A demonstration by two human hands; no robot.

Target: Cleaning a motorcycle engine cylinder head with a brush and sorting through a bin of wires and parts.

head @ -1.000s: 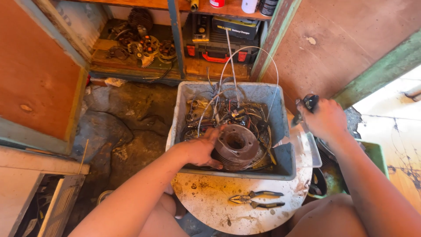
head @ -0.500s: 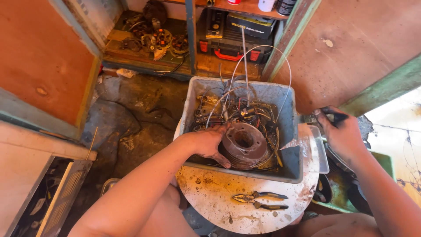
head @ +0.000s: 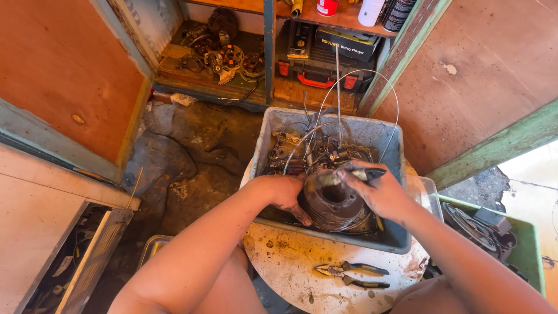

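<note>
Metal cylinder [head: 334, 203] between both hands, seemingly.

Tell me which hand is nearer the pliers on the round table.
Left. The left hand rests on the bin's near edge, above the pliers; the right hand is farther back, over the metal ring.

Tangled wires [head: 325, 145] crowd the bin [head: 388, 135] behind the round part [head: 334, 203], pliers [head: 351, 274] on bare tabletop [head: 285, 261]

Both bare forearms reach in from the lower frame towards its centre. The left hand [head: 285, 193] curls palm-down, fingers [head: 302, 216] bent; the right hand [head: 381, 195] is clenched.
</note>
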